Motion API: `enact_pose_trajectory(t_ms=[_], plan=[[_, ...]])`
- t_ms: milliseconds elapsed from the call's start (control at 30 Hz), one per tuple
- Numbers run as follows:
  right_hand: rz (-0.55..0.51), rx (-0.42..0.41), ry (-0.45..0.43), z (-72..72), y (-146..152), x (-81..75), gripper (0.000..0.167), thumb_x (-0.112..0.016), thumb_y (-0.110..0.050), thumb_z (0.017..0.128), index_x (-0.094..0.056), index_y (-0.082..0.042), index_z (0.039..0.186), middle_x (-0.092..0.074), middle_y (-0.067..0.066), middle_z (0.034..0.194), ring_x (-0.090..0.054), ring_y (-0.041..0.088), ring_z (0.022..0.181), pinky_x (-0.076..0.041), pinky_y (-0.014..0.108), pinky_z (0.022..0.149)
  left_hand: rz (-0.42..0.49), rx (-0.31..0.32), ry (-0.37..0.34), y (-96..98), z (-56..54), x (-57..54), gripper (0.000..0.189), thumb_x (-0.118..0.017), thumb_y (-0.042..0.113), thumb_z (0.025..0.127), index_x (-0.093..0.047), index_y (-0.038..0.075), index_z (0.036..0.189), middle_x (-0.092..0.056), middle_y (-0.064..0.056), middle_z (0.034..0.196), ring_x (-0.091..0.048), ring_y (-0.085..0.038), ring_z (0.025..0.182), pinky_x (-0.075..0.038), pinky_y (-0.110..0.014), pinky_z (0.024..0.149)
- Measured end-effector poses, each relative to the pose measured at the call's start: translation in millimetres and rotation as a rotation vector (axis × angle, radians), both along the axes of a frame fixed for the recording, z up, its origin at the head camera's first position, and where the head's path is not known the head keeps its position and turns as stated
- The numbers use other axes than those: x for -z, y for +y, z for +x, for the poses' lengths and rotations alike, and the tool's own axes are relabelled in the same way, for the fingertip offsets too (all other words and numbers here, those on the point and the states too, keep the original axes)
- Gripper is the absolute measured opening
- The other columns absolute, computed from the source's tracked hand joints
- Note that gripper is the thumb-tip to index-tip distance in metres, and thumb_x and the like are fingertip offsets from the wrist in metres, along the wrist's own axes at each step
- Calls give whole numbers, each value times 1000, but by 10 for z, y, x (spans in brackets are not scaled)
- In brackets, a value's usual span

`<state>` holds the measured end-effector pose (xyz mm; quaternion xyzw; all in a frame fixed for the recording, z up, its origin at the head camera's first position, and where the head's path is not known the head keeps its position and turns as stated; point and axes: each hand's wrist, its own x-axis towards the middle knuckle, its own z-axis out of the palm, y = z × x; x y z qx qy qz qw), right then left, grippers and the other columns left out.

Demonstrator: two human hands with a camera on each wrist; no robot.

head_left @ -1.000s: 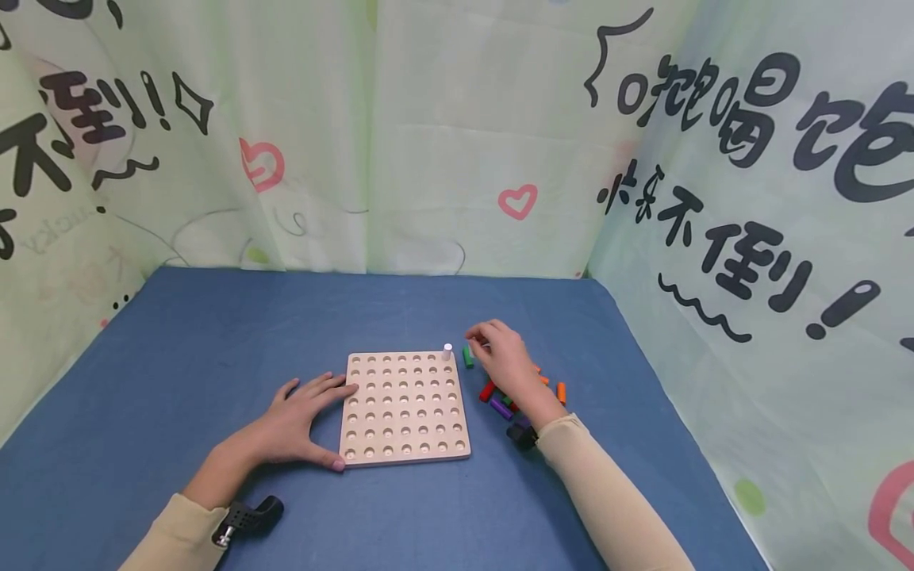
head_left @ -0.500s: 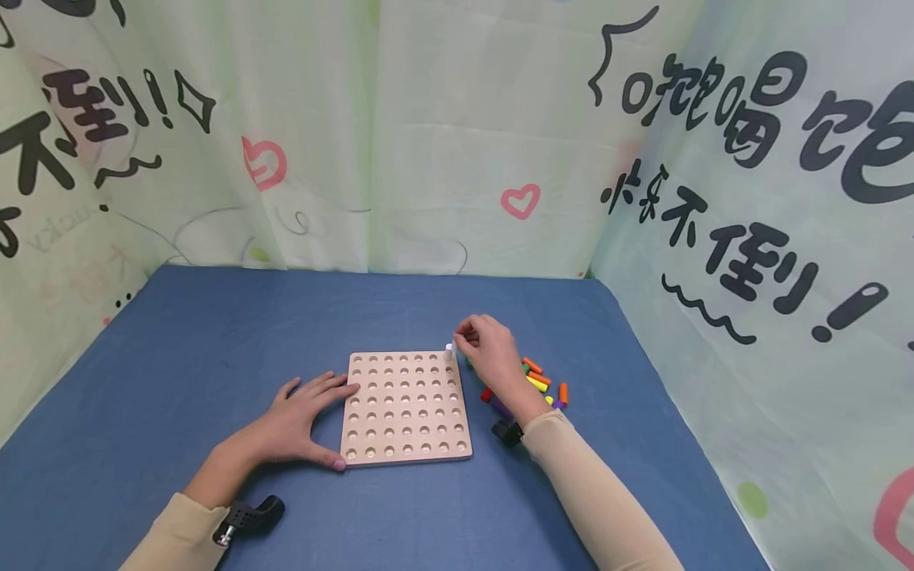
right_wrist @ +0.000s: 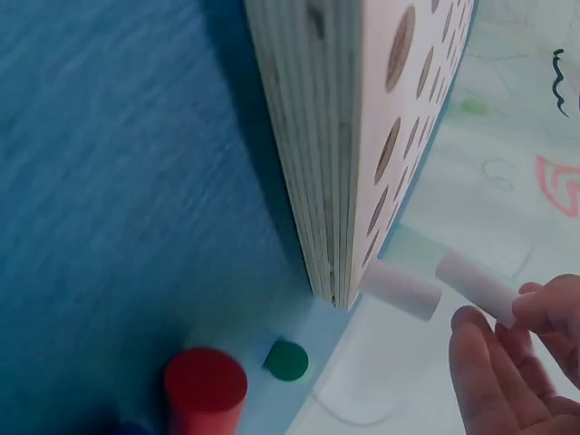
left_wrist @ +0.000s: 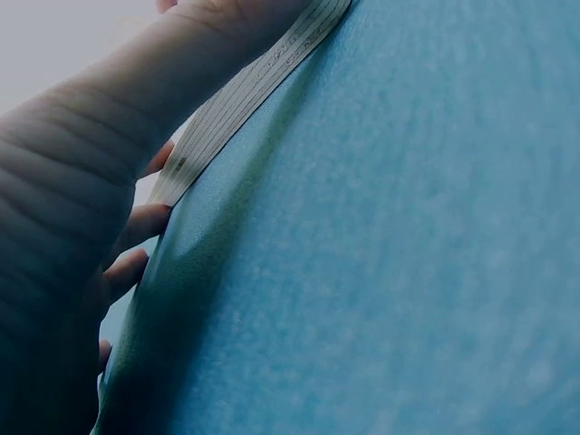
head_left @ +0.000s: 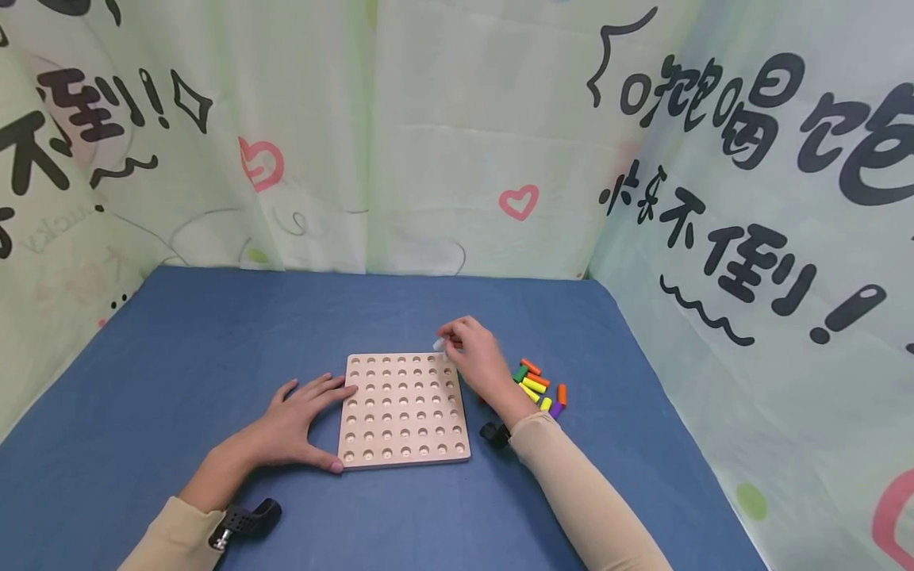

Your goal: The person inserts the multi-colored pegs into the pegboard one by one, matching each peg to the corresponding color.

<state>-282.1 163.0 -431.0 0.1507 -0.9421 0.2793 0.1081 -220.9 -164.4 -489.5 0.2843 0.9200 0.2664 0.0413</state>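
A square wooden pegboard with rows of round holes lies on the blue cloth. My left hand is spread along its left side, thumb at the near corner and index fingertip over the edge. Between thumb and fingertips, my right hand pinches a white peg, held tilted just above the board's far right corner. Another white peg stands in the corner hole there, close beside the held one. In the left wrist view, the thumb lies across the board's layered edge.
Loose pegs lie right of the board, partly behind the right forearm: yellow, orange, green and purple. The right wrist view also shows a red peg near the board. Printed curtains enclose the table's back and sides.
My right hand has moved left from the loose pegs to the board's far right corner, bringing the white peg. The left hand and the board have stayed in place.
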Motion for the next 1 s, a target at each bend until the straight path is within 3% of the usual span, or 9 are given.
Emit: enact_pose_trajectory(t_ms=[200, 1000], plan=[[112, 1, -10, -11, -57, 26, 16, -64, -16, 103, -75, -14, 116, -68, 4, 119, -68, 23, 107, -56, 40, 87, 17, 6, 19, -7, 14, -15, 114, -84, 76, 62, -48, 23, 156, -41, -14, 163, -29, -44, 152, -8, -75, 113], [145, 32, -30, -41, -100, 55, 8, -69, -19, 101, -76, -22, 105, -72, -3, 109, -68, 18, 97, -55, 37, 82, -2, 7, 5, 4, -13, 19, 113, -81, 79, 64, -45, 25, 157, -39, -10, 164, -28, -41, 154, -7, -73, 114]])
